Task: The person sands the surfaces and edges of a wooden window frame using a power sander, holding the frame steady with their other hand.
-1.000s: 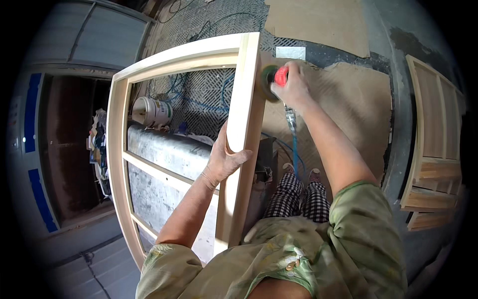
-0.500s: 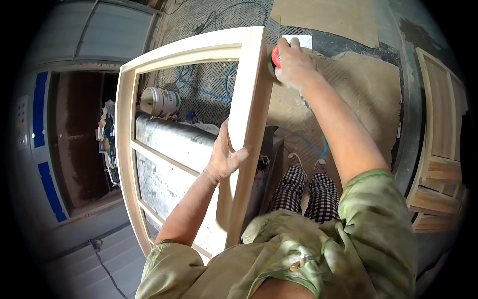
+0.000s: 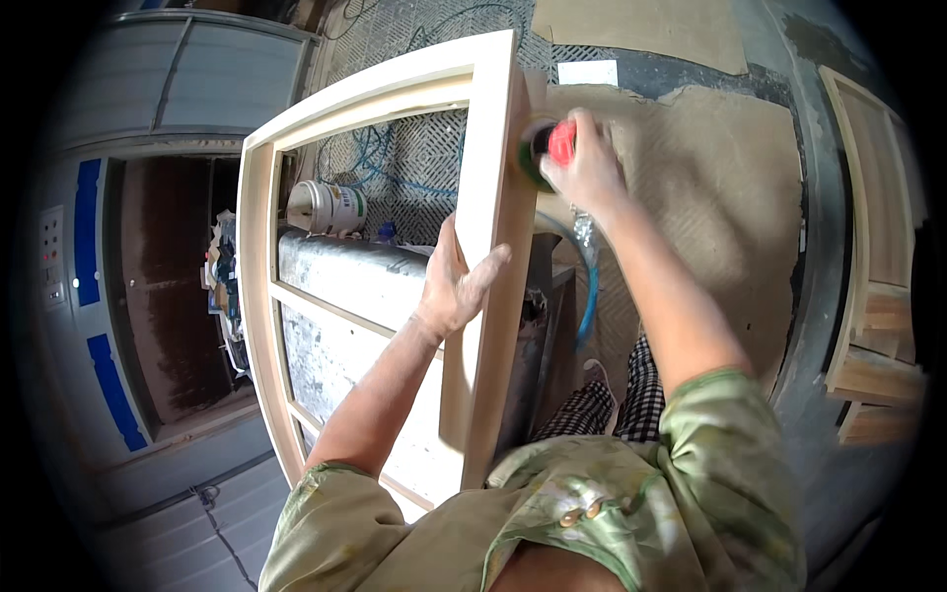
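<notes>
A pale wooden frame with crossbars stands tilted at the middle left, resting over a dark, paint-spotted bench. My left hand grips its right-hand rail, the thumb over the top face and the other fingers curled to the inner side. In my right hand is a round air sander with a red top. Its pad, blurred, is at the outer side face of that rail, near the far corner. A blue hose trails from the sander toward my legs.
A white bucket lies on its side beyond the bench. Brown paper sheets cover the floor at right, with a white sheet at their far edge. Other wooden frames stand at far right. A control panel is at far left.
My right hand has brought the sander nearer to me along the rail's outer face. The hose shows more now. My left hand keeps its hold; the view and my feet have shifted slightly.
</notes>
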The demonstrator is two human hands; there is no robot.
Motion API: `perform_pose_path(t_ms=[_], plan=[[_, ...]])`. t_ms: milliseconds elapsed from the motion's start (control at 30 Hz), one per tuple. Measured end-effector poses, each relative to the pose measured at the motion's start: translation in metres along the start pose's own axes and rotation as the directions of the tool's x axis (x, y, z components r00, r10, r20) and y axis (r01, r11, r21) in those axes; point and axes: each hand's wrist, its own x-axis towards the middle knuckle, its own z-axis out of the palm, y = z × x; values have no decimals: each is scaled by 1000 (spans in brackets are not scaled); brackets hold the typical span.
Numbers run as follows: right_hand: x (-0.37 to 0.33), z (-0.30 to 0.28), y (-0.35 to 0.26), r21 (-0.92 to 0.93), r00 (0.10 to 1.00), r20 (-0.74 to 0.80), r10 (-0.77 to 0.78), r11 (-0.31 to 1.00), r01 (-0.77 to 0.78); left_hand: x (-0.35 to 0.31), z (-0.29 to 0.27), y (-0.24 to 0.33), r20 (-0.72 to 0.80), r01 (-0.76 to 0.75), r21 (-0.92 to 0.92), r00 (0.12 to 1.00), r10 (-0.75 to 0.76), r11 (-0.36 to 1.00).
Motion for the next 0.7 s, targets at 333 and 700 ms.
perform_pose_path(t_ms=[333,700], plan=[[-167,-3,-58,-241,779,606,-164,894,376,1,-8,-35,-112,-36,-148,994,20,988],[-192,24,-21,-111,975,153,-163,977,181,-76,-3,-33,11,-126,-397,990,142,909]])
